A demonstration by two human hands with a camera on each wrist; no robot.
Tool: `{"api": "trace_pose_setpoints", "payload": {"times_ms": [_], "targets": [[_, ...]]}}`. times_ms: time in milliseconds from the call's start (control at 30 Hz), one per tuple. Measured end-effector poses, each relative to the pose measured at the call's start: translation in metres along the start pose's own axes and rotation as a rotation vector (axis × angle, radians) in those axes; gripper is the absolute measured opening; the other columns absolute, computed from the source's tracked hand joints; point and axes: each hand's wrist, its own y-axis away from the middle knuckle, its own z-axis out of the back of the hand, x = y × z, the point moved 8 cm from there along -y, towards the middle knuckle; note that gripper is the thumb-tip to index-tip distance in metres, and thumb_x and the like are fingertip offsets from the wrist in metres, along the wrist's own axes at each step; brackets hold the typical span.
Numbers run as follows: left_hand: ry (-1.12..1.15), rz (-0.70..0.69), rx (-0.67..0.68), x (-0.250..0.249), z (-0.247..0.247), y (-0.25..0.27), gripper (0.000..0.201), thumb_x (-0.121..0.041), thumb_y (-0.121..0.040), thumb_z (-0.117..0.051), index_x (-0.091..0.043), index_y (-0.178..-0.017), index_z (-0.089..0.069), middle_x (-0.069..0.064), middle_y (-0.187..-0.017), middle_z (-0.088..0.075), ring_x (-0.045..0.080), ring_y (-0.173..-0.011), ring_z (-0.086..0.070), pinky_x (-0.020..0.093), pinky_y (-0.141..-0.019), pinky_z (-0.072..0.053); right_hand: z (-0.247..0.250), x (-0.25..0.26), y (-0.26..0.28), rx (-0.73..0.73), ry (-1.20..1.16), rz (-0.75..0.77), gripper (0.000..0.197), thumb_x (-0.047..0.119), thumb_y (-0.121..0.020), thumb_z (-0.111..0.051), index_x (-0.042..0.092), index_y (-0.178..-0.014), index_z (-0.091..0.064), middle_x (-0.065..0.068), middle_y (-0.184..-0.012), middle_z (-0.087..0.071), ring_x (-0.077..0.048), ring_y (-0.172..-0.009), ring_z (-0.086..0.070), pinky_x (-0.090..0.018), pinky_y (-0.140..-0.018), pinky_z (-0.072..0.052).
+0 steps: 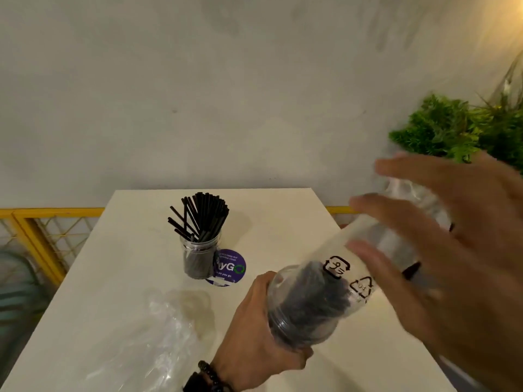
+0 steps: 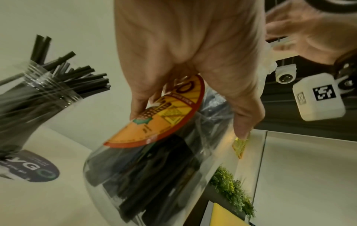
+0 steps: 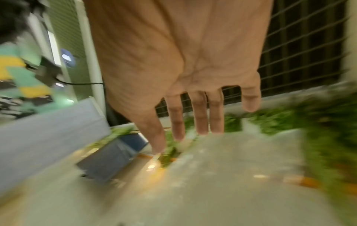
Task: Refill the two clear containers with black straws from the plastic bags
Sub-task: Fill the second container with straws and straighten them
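Observation:
My left hand [image 1: 254, 335] grips a clear container [image 1: 305, 304], tilted up toward the right above the table's near right part. A clear plastic bag [image 1: 339, 250] with black straws [image 1: 317, 295] pokes into its mouth and stretches up to the right. The left wrist view shows this container [image 2: 154, 175], dark straws inside, and an orange label [image 2: 164, 122] under my fingers. My right hand [image 1: 452, 236] hovers, blurred, with fingers spread over the bag; whether it touches is unclear. In its wrist view the right hand [image 3: 193, 76] holds nothing. A second clear container [image 1: 201, 258] full of black straws stands mid-table.
An empty crumpled plastic bag [image 1: 167, 321] lies on the white table [image 1: 283, 216] at the near left. A round purple sticker [image 1: 230, 268] sits beside the standing container. A green plant [image 1: 452, 128] is off the right edge, a yellow railing [image 1: 42, 230] off the left.

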Motion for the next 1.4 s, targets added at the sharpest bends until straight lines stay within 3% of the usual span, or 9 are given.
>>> {"api": "trace_pose_setpoints", "payload": {"times_ms": [133,233,400,500,700,833,1100,1267,1400], "targets": [[0.053,0.008,-0.098,0.003,0.016,0.004,0.090,-0.034,-0.050,-0.092,-0.046,-0.119,-0.036,-0.024,-0.112,-0.060,-0.008,-0.101,-0.061,0.002,-0.071,-0.045,-0.029,-0.063,0.020,-0.018,-0.264,-0.496,0.100,0.082,-0.063,-0.061,0.019,-0.136,-0.039,-0.008,-0.136,-0.049,-0.035,-0.112,-0.057,-0.057,-0.095,-0.048],[0.070,0.008,-0.096,0.004,0.019,0.007,0.091,-0.032,-0.051,-0.094,-0.040,-0.122,-0.038,-0.021,-0.111,-0.063,-0.007,-0.101,-0.063,0.005,-0.072,-0.048,-0.092,-0.060,0.045,0.148,-0.801,-0.828,0.109,0.071,-0.044,-0.082,0.033,-0.138,-0.041,0.011,-0.124,-0.059,-0.013,-0.094,-0.066,-0.032,-0.076,-0.058],[0.074,0.009,-0.121,0.007,0.022,0.007,0.092,-0.032,-0.049,-0.096,-0.039,-0.122,-0.040,-0.017,-0.111,-0.067,0.000,-0.099,-0.067,0.011,-0.075,-0.053,-0.148,-0.025,0.036,0.229,-0.961,-0.653,0.020,0.047,-0.085,-0.069,0.028,-0.084,-0.073,0.017,-0.075,-0.074,0.001,-0.071,-0.068,-0.025,-0.072,-0.056],[0.096,0.015,-0.149,0.010,0.031,0.009,0.097,-0.030,-0.049,-0.097,-0.041,-0.127,-0.039,-0.018,-0.115,-0.064,0.000,-0.104,-0.065,0.009,-0.078,-0.052,-0.143,-0.043,0.027,0.015,-1.130,-0.807,0.025,0.022,-0.094,-0.062,0.020,-0.069,-0.064,0.010,-0.045,-0.057,-0.004,-0.040,-0.045,-0.021,-0.042,-0.039],[0.077,0.009,-0.176,0.012,0.042,0.014,0.091,-0.027,-0.049,-0.095,-0.040,-0.121,-0.040,-0.020,-0.110,-0.064,-0.004,-0.101,-0.064,0.007,-0.075,-0.050,-0.147,-0.017,0.009,0.395,-1.383,-0.643,0.042,0.040,-0.072,-0.083,0.016,-0.098,-0.060,0.013,-0.060,-0.067,-0.003,-0.050,-0.059,-0.018,-0.048,-0.047],[0.087,-0.004,-0.135,0.009,0.044,0.014,0.090,-0.026,-0.051,-0.095,-0.036,-0.122,-0.040,-0.015,-0.111,-0.067,0.002,-0.100,-0.067,0.015,-0.077,-0.055,-0.153,0.039,0.014,0.805,-1.257,-0.211,0.053,-0.001,-0.066,-0.087,0.019,-0.109,-0.065,0.015,-0.096,-0.075,0.000,-0.093,-0.071,-0.011,-0.078,-0.053],[0.101,-0.052,-0.199,0.004,0.060,0.013,0.094,-0.024,-0.052,-0.095,-0.034,-0.128,-0.041,-0.014,-0.118,-0.067,0.007,-0.108,-0.068,0.023,-0.085,-0.058,-0.151,0.010,0.011,0.277,-1.025,-0.487,0.027,0.046,-0.067,-0.085,0.038,-0.091,-0.074,0.015,-0.087,-0.078,0.001,-0.081,-0.074,-0.031,-0.073,-0.063],[0.115,-0.042,-0.195,0.008,0.058,0.011,0.096,-0.025,-0.053,-0.094,-0.035,-0.131,-0.039,-0.013,-0.120,-0.066,0.007,-0.112,-0.066,0.025,-0.087,-0.058,-0.151,0.004,0.019,0.199,-0.808,-0.564,0.046,0.065,-0.074,-0.067,0.019,-0.076,-0.067,-0.002,-0.061,-0.072,-0.008,-0.055,-0.070,-0.033,-0.056,-0.060],[0.115,-0.030,-0.180,0.015,0.053,0.011,0.094,-0.025,-0.054,-0.095,-0.035,-0.129,-0.040,-0.013,-0.120,-0.066,0.006,-0.112,-0.065,0.021,-0.088,-0.056,-0.162,0.010,0.016,0.472,-0.711,-0.507,0.056,0.082,-0.066,-0.057,0.028,-0.074,-0.066,0.003,-0.065,-0.072,-0.007,-0.060,-0.070,-0.033,-0.061,-0.060]]}}
